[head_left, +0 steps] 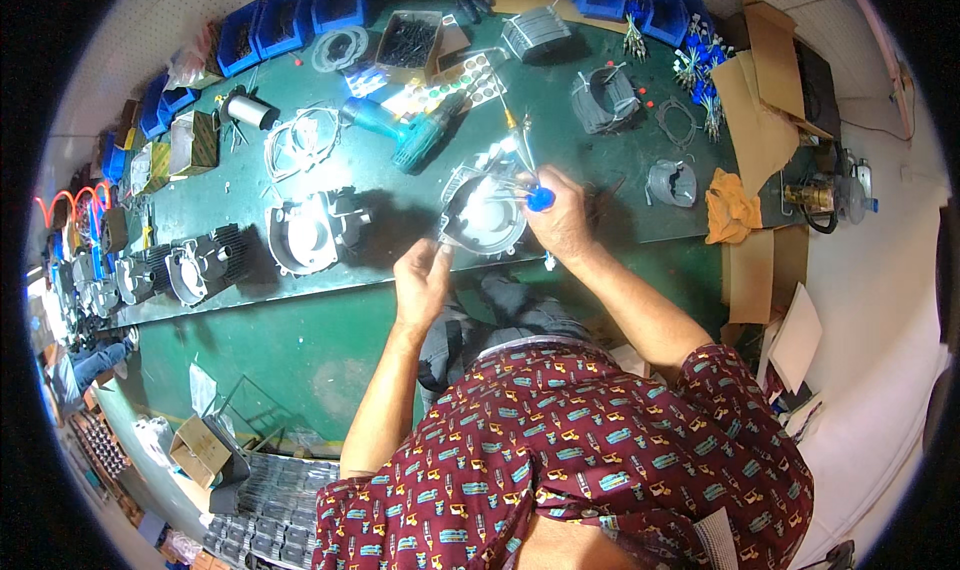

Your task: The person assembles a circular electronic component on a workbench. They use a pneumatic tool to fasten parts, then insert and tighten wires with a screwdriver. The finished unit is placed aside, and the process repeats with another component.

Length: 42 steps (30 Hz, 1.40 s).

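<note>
Item under inspection: a grey metal housing (pixel 486 236), round and hollow, at the near side of the green surface (pixel 548 95), between my two hands. The left hand (pixel 424 278) has its grip closed on the lower left rim, thumb uppermost. The right hand (pixel 562 220) has its grip clamped on a blue-handled tool (pixel 540 200) over the right side of the housing; the exact type I cannot determine.

Handling assessment: I judge the housing stiff, fairly heavy for its size and possibly smooth on bare faces. Thin projecting lugs may chip if knocked. I recommend hold at the thick outer rim, clear of the recessed middle.

Containers: blue bins (pixel 340 17) line the far left edge; two hold dark small parts. A cardboard box (pixel 405 73) beside them is filled with dark slender pieces (pixel 410 40). A carton (pixel 195 155) stands farther left, contents not determinable. Further blue bins at far right adjoin bundled wire leads (pixel 710 55).
</note>
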Each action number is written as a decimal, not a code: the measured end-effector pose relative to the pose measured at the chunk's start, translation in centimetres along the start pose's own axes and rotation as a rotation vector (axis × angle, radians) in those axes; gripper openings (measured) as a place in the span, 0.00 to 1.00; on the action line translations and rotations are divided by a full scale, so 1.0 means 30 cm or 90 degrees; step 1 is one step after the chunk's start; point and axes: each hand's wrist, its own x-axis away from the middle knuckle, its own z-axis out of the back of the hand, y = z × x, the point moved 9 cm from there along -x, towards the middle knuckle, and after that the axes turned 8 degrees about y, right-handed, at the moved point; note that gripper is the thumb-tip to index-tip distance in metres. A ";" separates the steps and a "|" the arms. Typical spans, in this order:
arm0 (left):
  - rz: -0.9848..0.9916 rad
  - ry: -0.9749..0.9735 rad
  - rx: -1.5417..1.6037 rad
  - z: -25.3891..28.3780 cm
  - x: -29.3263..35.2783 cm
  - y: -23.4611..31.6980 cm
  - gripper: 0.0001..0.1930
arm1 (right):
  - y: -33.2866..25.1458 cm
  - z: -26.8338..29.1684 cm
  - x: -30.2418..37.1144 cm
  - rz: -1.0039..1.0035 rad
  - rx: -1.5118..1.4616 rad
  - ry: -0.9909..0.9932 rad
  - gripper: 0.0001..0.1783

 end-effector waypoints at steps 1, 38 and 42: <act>-0.046 0.012 -0.049 0.007 0.002 0.000 0.12 | 0.001 0.000 0.004 -0.007 -0.006 0.002 0.09; -0.233 0.012 -0.312 0.003 -0.007 0.102 0.12 | 0.030 -0.005 0.010 -0.043 -0.010 0.016 0.10; -0.164 0.031 -0.154 0.020 -0.004 0.071 0.10 | 0.021 0.001 0.010 -0.042 -0.015 0.016 0.10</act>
